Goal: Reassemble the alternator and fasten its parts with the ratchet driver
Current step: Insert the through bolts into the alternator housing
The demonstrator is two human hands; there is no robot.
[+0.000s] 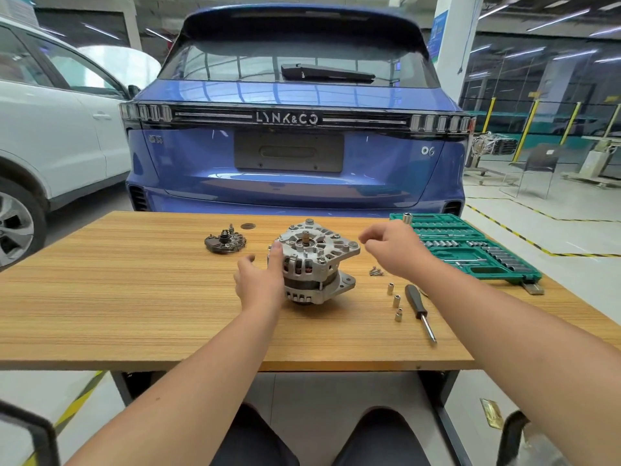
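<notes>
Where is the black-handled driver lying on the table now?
In the head view, the driver lies on the table's right part, beside three small sockets and in front of the green socket case, right of the alternator.

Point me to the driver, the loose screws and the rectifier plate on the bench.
driver (416, 303): head view, on its black handle.
loose screws (376, 271): head view, middle of the pile.
rectifier plate (225, 241): head view, its dark centre.

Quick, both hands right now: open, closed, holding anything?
Left hand: open, fingers resting against the side of the alternator, steadying it.
Right hand: raised beside the alternator, fingers loosely curled; whether it pinches something small cannot be told.
</notes>
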